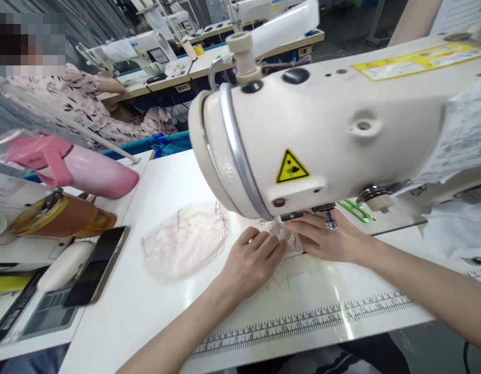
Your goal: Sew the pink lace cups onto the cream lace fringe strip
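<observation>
A small piece of white lace fabric [293, 243] lies under the sewing machine head [303, 130], around the needle area. My left hand [256, 259] has its fingers curled down on the left side of the lace, gripping it against the table. At the lace's right edge, my right hand [334, 236] pinches it between fingers and thumb; the machine's lower parts hide some of those fingers. A sheer pale piece with reddish stitch lines [186, 239] spreads flat to the left of my left hand. The needle itself is hidden behind the machine head.
Green thread snips [355, 210] lie beyond my right hand. A printed ruler [295, 327] runs along the table's front edge. On the left are a black phone [98, 265], a pink tumbler [80, 163] and an amber bottle [65, 215]. Another person [80, 104] sits beyond.
</observation>
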A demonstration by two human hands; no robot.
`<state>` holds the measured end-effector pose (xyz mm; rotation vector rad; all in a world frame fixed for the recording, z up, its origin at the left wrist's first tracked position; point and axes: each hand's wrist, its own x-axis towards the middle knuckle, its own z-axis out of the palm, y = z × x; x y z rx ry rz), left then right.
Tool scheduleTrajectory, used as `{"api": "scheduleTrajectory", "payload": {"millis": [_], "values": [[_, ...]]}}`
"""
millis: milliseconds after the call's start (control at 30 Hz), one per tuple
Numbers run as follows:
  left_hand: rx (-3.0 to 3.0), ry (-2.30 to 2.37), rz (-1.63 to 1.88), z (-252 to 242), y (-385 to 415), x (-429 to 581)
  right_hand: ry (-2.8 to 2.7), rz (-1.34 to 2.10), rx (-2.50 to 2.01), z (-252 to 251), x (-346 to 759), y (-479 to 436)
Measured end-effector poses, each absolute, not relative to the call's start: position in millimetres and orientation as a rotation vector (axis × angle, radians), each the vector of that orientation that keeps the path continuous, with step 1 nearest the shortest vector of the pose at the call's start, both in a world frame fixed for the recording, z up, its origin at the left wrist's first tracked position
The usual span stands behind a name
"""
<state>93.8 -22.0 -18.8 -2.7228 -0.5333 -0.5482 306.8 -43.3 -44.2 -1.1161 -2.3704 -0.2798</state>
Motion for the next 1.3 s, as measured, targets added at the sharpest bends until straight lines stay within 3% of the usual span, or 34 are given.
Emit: {"api": "scheduleTrajectory", "payload": {"millis": [167,500,1167,1300], "values": [[-2.640,-0.542,-0.599,-23.4,-25.0,90.9,-2.431,-0.471,-1.020,-42.0,303.4,-44.4],[-2.884,-0.675,-0.502,-38.2,-19.5,86.4,-2.497,-0.239,-0.924,-44.8,306.4,-43.1],[-2.905,-0.817,-0.365,-43.5,-19.0,86.8,-2.505,-0.157,-0.978,-63.4,307.9,-42.7],[-2.878,-0.826,-0.375,-44.2,-19.5,89.0,-2.435,-0.363,-0.995,-60.1,308.2,-43.0]]}}
